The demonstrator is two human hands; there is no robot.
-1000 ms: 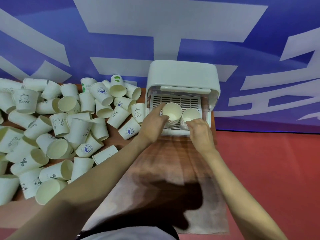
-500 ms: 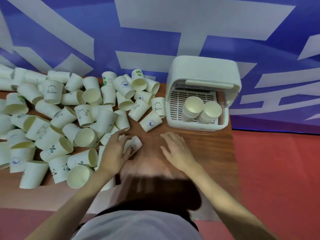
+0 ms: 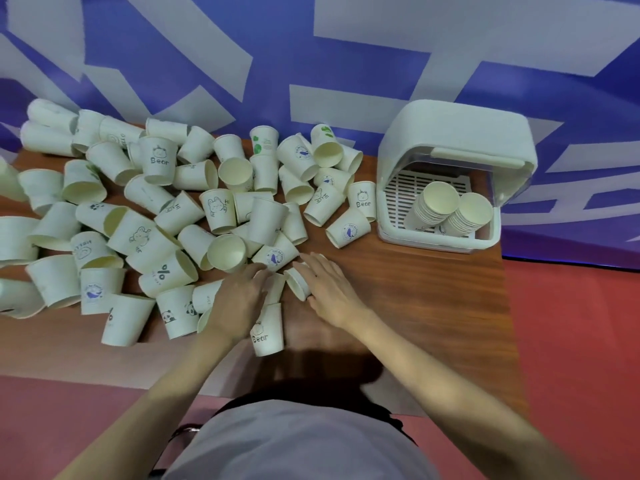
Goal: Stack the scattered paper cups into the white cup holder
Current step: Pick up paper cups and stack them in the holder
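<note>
Both hands have left the white cup holder [image 3: 453, 133] at two o'clock, its two stacks [image 3: 446, 209] seated. Left hand [image 3: 239, 299] curls over a cup [image 3: 273, 289] at the pile's [image 3: 156, 216] edge; right hand [image 3: 329, 289], fingers fairly straight, touches a tipped cup [image 3: 297, 284] — another round begins

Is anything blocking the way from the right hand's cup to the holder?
Nothing visible: bare table lies between the cup under the right hand and the holder, whose front stands open.

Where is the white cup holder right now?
In the head view the white cup holder stands at the table's far right corner, two cup stacks inside, right of the scattered cups.
</note>
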